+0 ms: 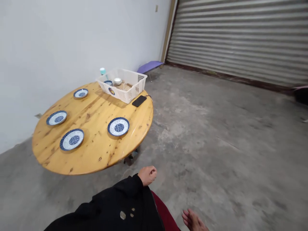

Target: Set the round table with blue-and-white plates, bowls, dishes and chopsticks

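My left hand (pixel 147 175) is curled into a loose fist in front of my body, below the table's near edge, with nothing visible in it. At the bottom of the view my right hand (pixel 193 220) hangs over the floor, its fingers loosely stretched and holding nothing. Both hands are apart from the round wooden table (pixel 93 160). Several blue-and-white plates lie on it: one plate (pixel 118 126) nearest my hands, another plate (pixel 72 139) at the front left, a third plate (pixel 56 118) behind that, and a far plate (pixel 81 93).
On the table's far side stands a white plastic basket (pixel 134 95) holding a small white bowl (pixel 117 81), a blue-rimmed dish and sticks. A black phone (pixel 139 101) lies beside it. Beyond are a bottle with a turquoise cap (pixel 102 71), a purple stool-like seat (pixel 149 66) and a metal shutter (pixel 235 41).
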Demonstrator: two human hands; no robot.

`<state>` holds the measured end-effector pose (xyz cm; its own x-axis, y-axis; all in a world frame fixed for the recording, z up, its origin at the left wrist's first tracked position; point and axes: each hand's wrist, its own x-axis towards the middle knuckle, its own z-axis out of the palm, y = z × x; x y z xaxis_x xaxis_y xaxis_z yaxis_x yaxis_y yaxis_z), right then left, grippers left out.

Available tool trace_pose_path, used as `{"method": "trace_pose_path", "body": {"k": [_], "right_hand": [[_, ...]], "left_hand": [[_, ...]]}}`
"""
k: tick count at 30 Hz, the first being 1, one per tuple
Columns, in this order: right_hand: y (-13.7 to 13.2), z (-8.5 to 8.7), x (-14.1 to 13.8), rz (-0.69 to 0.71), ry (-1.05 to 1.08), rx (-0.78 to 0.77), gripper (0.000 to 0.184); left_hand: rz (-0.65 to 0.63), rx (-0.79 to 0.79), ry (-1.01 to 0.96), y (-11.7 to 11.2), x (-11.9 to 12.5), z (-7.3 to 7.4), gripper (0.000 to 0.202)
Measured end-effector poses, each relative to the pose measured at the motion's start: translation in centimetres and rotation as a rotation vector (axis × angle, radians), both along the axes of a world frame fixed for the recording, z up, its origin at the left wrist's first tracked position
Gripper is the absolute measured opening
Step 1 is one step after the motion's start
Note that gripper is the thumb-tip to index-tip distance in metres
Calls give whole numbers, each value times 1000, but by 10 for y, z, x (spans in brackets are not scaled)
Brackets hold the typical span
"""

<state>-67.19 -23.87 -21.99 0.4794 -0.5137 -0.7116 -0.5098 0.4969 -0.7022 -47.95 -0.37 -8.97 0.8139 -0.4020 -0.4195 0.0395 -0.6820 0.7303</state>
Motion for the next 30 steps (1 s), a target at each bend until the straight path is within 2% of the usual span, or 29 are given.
{"method": "trace_pose_path", "body": {"k": [3,5,9,16,19,23,26,30], "right_hand": [[4,5,29,42,-17,-20,62],[1,8,51,67,-10,18,64],[-25,14,98,111,68,130,69],[-72,23,163,58,50,-57,62],[-82,23,187,37,43,-87,59],[-95,22,228,68,36,-73,65],[-119,19,272,140,33,-85,64],[-166,17,357,314,29,-22,60]], "left_hand": [[59,43,-2,-5,12,-3,22],[101,52,7,-10,25,-8,22],[132,27,10,-29,69,-9,22],[107,-33,-25,-69,165,6,22],[114,-20,-12,-82,189,6,21],[111,-39,39,-94,207,2,22],[180,-35,46,-99,221,-2,21],[398,-27,3,-108,250,-4,18]]}}
